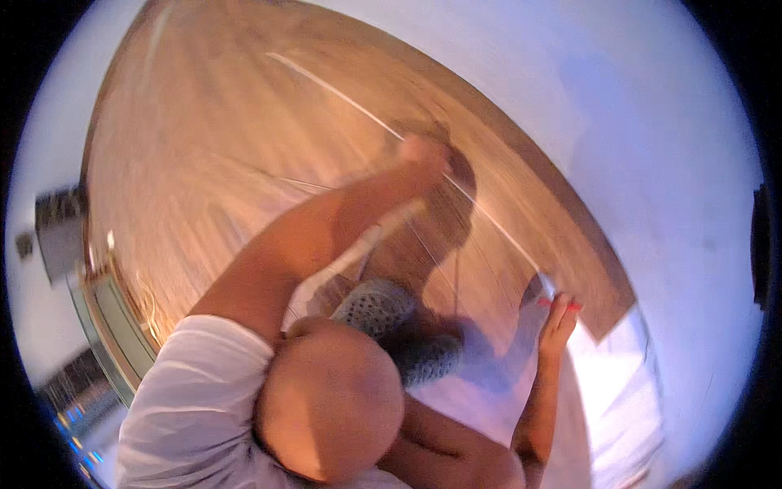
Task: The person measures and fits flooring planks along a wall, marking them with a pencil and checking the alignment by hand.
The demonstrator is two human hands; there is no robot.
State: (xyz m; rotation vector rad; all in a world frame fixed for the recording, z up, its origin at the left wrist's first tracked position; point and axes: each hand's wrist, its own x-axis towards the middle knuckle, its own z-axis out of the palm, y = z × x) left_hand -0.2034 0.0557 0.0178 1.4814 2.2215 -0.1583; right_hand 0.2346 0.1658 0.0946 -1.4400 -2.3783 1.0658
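A long, thin white strip (497, 224) stretches slantwise across the wood floor, from the upper left down toward my right hand. Around its middle my left hand (426, 155) is closed, blurred by motion; the strip shows on both sides of the fist. My right hand (558, 324) pinches a small red-and-silver tool (547, 289) at the strip's lower right end. Blur hides the tool's exact kind and whether it touches the strip.
I crouch on the wood floor (204, 106), with my bare knee (330, 399) and grey dotted footwear (375, 308) below the strip. A pale wall (668, 163) curves along the right. A bright white patch (623, 399) lies beside my right arm. Frame-like panels (118, 314) and a dark box (61, 232) are at left.
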